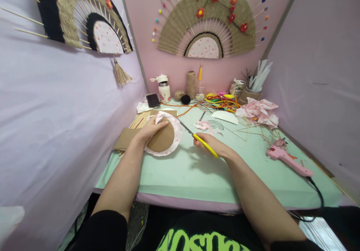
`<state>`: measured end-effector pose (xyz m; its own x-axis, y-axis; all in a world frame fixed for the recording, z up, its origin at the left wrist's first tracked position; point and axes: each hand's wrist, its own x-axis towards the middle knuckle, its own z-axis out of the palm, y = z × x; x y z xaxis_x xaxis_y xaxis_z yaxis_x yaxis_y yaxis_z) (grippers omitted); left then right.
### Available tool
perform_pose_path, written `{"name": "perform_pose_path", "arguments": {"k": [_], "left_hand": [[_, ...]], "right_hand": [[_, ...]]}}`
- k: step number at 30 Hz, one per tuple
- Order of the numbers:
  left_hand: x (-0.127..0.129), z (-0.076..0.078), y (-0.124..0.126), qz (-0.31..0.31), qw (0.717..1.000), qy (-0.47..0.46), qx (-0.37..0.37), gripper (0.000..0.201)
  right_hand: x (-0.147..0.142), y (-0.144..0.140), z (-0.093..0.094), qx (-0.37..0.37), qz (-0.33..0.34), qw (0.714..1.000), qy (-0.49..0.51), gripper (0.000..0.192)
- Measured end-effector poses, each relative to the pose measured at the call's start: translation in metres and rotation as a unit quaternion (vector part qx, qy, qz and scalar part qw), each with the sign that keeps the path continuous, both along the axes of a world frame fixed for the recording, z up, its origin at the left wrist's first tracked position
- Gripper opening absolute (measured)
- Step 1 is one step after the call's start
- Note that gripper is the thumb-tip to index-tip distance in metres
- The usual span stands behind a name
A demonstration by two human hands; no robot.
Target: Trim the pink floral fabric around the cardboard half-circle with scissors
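My left hand (154, 128) grips a brown cardboard disc (163, 138) together with a larger round of white fabric with pink spots (176, 140), thumb on the cardboard face. The fabric shows as a margin around the disc. In my right hand (206, 142) is a pair of yellow-handled scissors (204, 145), its blades pointing up and left to the fabric's upper right edge. Whether the blades touch the cloth I cannot tell. Pink-spotted fabric scraps (204, 125) lie on the table beyond the scissors.
A pink glue gun (289, 161) with a black cord lies at right. Further back are crumpled spotted fabric (260, 110), a white half-disc (225, 117), a bottle (164, 89), a phone (153, 100) and a twine spool (191, 86). Cardboard (125, 139) and thin sticks lie at left.
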<state>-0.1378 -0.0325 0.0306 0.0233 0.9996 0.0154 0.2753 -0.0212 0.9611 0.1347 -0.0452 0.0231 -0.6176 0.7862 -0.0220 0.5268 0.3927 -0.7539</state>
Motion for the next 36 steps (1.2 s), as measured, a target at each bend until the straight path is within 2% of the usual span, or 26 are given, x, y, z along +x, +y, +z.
{"name": "perform_pose_path", "arguments": {"k": [16, 27, 36], "left_hand": [[0.0038, 0.0034, -0.0045, -0.003, 0.999, 0.033, 0.01, 0.05], [0.0046, 0.0028, -0.0054, 0.009, 1.0, 0.016, -0.004, 0.052], [0.0062, 0.0058, -0.0077, 0.012, 1.0, 0.008, 0.007, 0.053]], "right_hand": [[-0.0012, -0.0009, 0.001, -0.007, -0.027, 1.0, -0.005, 0.024], [-0.0016, -0.0016, 0.0021, -0.024, -0.052, 0.998, -0.001, 0.029], [-0.0013, 0.0044, -0.0019, 0.009, -0.066, 0.998, -0.003, 0.039]]}}
